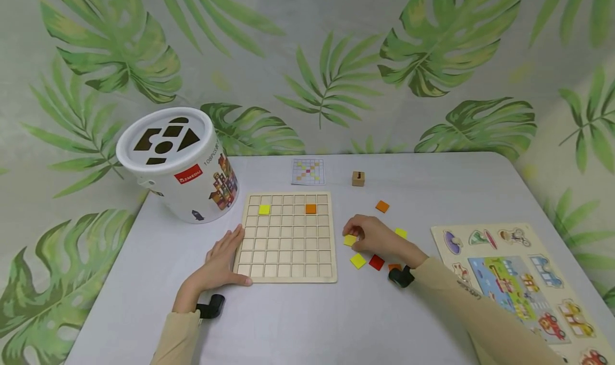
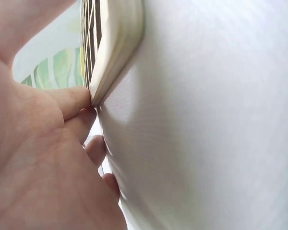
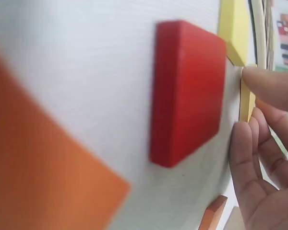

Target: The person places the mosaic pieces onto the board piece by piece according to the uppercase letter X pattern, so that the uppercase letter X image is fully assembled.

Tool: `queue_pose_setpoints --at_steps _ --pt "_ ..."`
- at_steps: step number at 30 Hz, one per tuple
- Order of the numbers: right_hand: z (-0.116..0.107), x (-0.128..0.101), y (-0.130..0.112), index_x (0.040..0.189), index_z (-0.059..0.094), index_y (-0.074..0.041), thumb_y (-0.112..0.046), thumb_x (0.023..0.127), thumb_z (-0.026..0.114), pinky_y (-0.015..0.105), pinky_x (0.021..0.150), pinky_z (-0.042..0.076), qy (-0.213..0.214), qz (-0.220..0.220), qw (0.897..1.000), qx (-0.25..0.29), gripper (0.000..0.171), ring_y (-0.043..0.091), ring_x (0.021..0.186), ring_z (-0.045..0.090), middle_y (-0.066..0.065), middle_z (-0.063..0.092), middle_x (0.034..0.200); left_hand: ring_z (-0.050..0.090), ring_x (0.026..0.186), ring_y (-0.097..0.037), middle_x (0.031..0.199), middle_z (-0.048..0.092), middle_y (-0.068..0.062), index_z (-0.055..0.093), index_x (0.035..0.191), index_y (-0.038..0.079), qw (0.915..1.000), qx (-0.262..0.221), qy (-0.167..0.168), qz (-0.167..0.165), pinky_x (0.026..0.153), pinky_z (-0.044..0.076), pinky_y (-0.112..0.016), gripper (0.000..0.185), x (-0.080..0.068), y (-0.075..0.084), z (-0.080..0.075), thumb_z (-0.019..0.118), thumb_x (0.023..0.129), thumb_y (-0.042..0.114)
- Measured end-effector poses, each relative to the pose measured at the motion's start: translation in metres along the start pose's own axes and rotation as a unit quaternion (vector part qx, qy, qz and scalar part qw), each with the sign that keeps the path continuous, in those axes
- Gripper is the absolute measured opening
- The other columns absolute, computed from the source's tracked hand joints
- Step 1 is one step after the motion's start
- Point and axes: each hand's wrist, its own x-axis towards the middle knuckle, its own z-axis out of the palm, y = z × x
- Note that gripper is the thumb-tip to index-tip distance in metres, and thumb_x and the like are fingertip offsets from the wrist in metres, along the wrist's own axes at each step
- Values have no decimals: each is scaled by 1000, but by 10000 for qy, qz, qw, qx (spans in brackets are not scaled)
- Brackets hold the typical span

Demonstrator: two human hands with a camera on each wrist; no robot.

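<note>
Left hand (image 1: pixel 218 263) lies flat steadying my square wooden grid board (image 1: pixel 287 237) while right hand (image 1: pixel 375 238) pinches 1 small yellow square tile (image 1: pixel 349 240) off the table.

This looks like a staged play corner set up for recording rather than a lived-in room. A plain grey table (image 1: pixel 432 194) stands against a draped backdrop (image 1: pixel 307 61) printed with large green leaves. Children's toys fill it: a wooden grid board (image 1: pixel 288 247), a shape-sorter bucket (image 1: pixel 178 165), a vehicle peg puzzle (image 1: pixel 523 285), loose coloured tiles.
</note>
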Motion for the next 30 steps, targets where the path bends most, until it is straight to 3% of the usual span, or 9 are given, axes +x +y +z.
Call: queue_pose_setpoints --at_steps 5,9,18,25,30 --pt "-2 11 -10 100 65 -6 4 77 70 28 76 49 151 -314 9992 -210 26 17 85 53 0 59 92 -4 143 -36 160 3 -13 13 152 -1 10000 32 -15 -4 108 -1 -63 124 0 1 -1 88 62 39" --pt "1 29 -23 103 65 -3 4 79 71 27 76 51 240 -587 9980 -24 26 19 88 55 2 61 96 -4 143 -36 160 3 -13 13 152 -1 10000 29 -16 -23 108 -1 -63 123 0 2 -1 88 62 38" --pt "27 82 -56 105 66 -1 5 81 68 25 80 51 333 -1321 9905 207 24 19 92 58 6 65 103 -4 143 -36 160 3 -13 12 152 -1 10000 -54 -17 70 109 -3 -60 125 -1 2 0 88 61 39" --pt "51 112 -80 106 66 -1 4 82 70 20 78 50 -2 -1224 9924 155 24 19 94 59 7 63 104 -5 143 -36 160 3 -13 12 152 0 10000 -73 -43 12 108 -3 -61 124 -1 2 0 88 62 39" --pt "62 126 -87 102 68 -1 4 81 70 21 75 48 -154 -1185 9923 -339 21 16 86 57 7 65 99 -5 143 -36 160 2 -13 12 152 1 10000 -34 -53 -29 108 -3 -63 124 0 2 -1 88 62 39"
